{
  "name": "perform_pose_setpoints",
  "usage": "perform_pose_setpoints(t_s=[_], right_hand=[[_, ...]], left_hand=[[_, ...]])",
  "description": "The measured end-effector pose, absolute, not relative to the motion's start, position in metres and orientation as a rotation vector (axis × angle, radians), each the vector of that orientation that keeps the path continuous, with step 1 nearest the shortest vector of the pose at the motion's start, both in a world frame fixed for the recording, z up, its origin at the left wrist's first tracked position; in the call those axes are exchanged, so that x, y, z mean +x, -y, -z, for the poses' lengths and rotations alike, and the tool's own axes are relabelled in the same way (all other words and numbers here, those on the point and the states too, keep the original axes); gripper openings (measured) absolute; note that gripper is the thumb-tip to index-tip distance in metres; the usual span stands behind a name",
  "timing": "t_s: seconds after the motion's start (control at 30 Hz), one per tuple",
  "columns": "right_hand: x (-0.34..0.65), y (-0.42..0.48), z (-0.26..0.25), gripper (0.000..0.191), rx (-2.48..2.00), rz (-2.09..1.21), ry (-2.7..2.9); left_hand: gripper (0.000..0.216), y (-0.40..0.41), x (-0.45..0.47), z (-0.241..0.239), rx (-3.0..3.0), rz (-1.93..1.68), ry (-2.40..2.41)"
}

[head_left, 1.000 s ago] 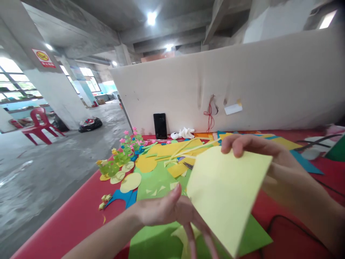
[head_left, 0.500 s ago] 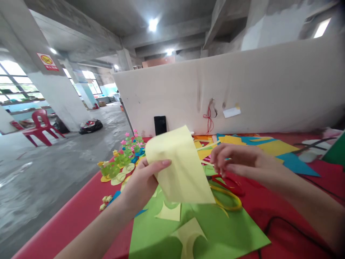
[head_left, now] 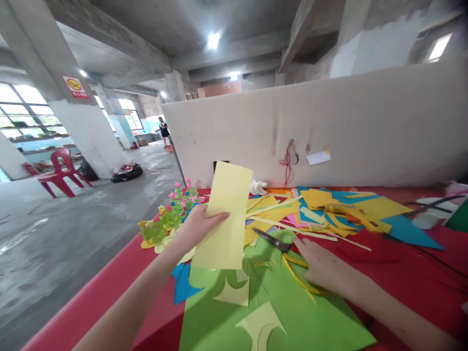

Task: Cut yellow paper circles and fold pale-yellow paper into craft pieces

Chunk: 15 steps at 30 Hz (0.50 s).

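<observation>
My left hand pinches a pale yellow sheet of paper, its thumb on the front face. The sheet stands upright above the table. My right hand is closed on the handle end of the scissors, which lie on green paper with the blades pointing away to the left. One yellow handle loop shows below the hand; the other loop is covered by the fingers. Near me on the green paper are pale yellow offcuts with curved cuts.
Paper flowers stand at the table's left edge, near a blue scrap. Yellow and blue scraps, thin strips and a yellow glue gun spread across the back. Behind rises a pale partition. A person stands far off.
My right hand has come down from the air onto the scissors' handles. The yellow sheet, curled before, is now straight and narrower in view. A distant person has come into view.
</observation>
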State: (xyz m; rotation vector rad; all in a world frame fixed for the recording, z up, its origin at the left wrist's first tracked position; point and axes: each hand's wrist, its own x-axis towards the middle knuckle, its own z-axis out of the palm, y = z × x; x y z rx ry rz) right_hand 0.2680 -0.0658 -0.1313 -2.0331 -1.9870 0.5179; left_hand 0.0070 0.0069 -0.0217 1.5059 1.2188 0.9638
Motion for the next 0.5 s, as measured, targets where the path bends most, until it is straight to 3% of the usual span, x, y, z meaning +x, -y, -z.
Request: perform_pose_setpoints(t_s=[0.17,0.4,0.5], right_hand=[[0.274,0.062,0.117,0.034,-1.833,-0.641,1.750],[0.238,0.077,0.081,0.022,-1.367,-1.137,1.337],[0.221,0.089,0.074,0.030,-1.211,-1.284,1.267]], left_hand=[[0.023,-0.001,0.004,0.020,1.378,-1.083,-1.107],[0.034,0.001,0.011,0.001,1.121,-1.344,-0.910],[0.034,-0.001,0.018,-0.005,1.029,-1.395,-0.833]])
